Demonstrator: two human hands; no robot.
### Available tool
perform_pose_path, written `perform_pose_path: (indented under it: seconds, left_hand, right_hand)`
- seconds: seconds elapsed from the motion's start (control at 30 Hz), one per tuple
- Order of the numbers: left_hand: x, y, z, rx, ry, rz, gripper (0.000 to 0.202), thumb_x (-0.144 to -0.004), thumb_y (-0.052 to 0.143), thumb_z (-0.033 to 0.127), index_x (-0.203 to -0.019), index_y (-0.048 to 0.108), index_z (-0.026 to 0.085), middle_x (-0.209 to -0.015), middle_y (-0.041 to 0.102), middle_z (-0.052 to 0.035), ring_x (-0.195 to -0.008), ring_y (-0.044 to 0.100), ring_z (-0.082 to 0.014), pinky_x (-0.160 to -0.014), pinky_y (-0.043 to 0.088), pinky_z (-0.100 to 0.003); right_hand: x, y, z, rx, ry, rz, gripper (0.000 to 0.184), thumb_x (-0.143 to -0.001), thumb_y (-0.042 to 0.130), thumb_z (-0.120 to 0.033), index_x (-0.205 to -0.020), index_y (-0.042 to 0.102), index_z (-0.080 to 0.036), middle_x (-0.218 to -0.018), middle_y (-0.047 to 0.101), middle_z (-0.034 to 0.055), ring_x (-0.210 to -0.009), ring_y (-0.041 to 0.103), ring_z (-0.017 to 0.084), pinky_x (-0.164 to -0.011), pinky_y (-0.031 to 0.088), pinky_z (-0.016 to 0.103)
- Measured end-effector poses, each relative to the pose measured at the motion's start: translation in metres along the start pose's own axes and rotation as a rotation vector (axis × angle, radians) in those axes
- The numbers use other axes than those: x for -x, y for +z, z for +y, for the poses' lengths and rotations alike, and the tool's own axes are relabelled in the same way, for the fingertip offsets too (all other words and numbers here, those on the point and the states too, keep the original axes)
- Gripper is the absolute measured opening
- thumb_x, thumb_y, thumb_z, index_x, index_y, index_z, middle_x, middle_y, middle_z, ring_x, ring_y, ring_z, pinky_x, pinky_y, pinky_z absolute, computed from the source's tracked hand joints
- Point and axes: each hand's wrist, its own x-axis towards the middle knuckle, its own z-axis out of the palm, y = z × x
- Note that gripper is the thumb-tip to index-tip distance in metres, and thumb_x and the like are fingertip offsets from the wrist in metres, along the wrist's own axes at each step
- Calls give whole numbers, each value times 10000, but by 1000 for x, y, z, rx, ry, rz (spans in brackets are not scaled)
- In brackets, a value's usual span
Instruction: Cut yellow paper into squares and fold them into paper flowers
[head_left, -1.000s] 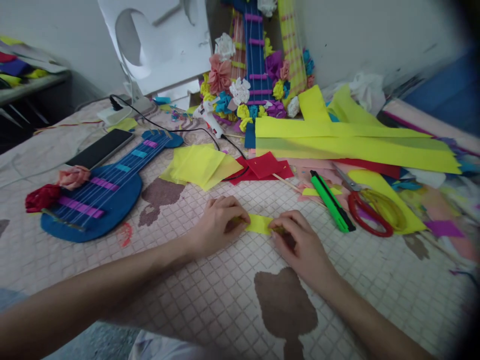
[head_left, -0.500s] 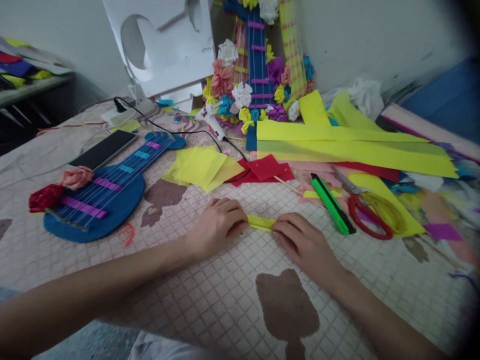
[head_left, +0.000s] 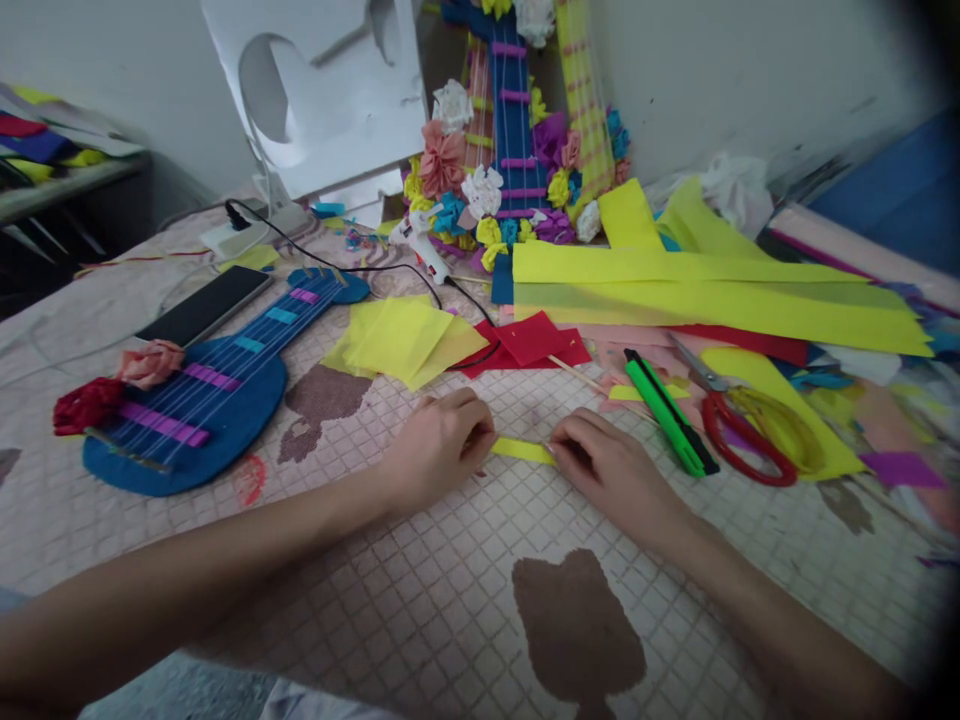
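A narrow folded strip of yellow paper (head_left: 521, 450) lies on the checked cloth (head_left: 450, 600) between my two hands. My left hand (head_left: 439, 445) pinches its left end with curled fingers. My right hand (head_left: 611, 470) presses down on its right end, fingers closed together. Only the middle of the strip shows; both ends are hidden under my fingers.
A green utility knife (head_left: 667, 412) and red-handled scissors (head_left: 739, 425) lie right of my right hand. Yellow paper squares (head_left: 401, 338) and red squares (head_left: 532, 338) sit behind. A blue felt guitar (head_left: 202, 400), a phone (head_left: 202, 305), a glue gun (head_left: 424, 245) and long yellow sheets (head_left: 712, 290) surround them.
The yellow strip has become narrower, folded flatter between my hands. Both hands stayed on its ends, shifting only slightly.
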Motion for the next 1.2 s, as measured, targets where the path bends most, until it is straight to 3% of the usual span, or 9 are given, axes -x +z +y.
perform_pose_path:
  seconds: [0.2, 0.53, 0.8, 1.07, 1.2]
  left_hand:
    - [-2, 3, -1, -39, -1, 22, 95, -835, 490, 172, -771, 556, 150, -825, 580, -35, -698, 519, -128, -638, 395, -270]
    - [-1, 5, -3, -62, -11, 10, 66, -838, 510, 174, -785, 543, 152, -857, 572, -33, -726, 522, -140, -684, 395, -304]
    - [3, 7, -8, 41, -12, 38, 61, -826, 520, 150, -866, 563, 168, -925, 564, -40, -790, 534, -145, -706, 433, -289]
    - [5, 3, -16, 229, 13, 54, 162, -764, 528, 79, -892, 598, 149, -905, 569, -51, -710, 534, -107, -630, 464, -234]
    - [4, -5, -13, 325, 76, 6, 252, -797, 595, 224, -1038, 574, 155, -958, 604, -59, -799, 568, -129, -690, 485, -250]
  right_hand:
    - [-1, 3, 4, 20, -2, 62, 93, -852, 478, -166, -771, 473, -210, -784, 551, 17, -674, 549, 153, -610, 433, 297]
    - [-1, 6, 9, -9, 19, 47, 65, -854, 489, -151, -856, 466, -212, -869, 514, 29, -757, 555, 164, -657, 466, 310]
    - [0, 1, 3, -35, 46, 5, 98, -841, 467, -130, -808, 446, -220, -856, 499, 30, -746, 562, 166, -648, 481, 315]
    - [5, -1, 7, -109, -16, 21, 112, -835, 469, -116, -802, 453, -223, -795, 533, 9, -714, 529, 153, -606, 443, 279]
    - [8, -3, 2, -93, -47, 61, 93, -851, 470, -132, -820, 461, -220, -782, 542, 11, -713, 525, 159, -601, 427, 279]
